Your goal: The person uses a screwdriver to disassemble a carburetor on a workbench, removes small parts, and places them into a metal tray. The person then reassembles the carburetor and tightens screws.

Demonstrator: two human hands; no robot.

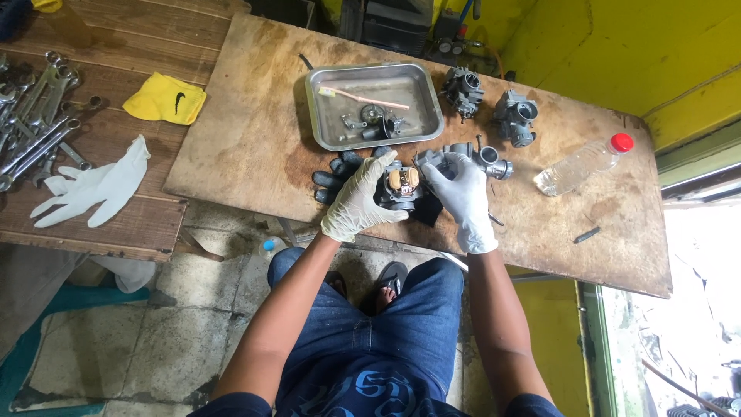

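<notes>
Both my hands wear pale gloves and hold one grey carburetor body with a tan float on top, just above the near edge of a plywood board. My left hand cups its left side. My right hand grips its right side. A dark glove lies on the board under and behind my left hand. Another carburetor part rests just beyond my right hand.
A metal tray with a toothbrush and small parts sits behind. Two carburetors stand at back right. A clear bottle with red cap lies right. Wrenches, a yellow cloth and white gloves lie left.
</notes>
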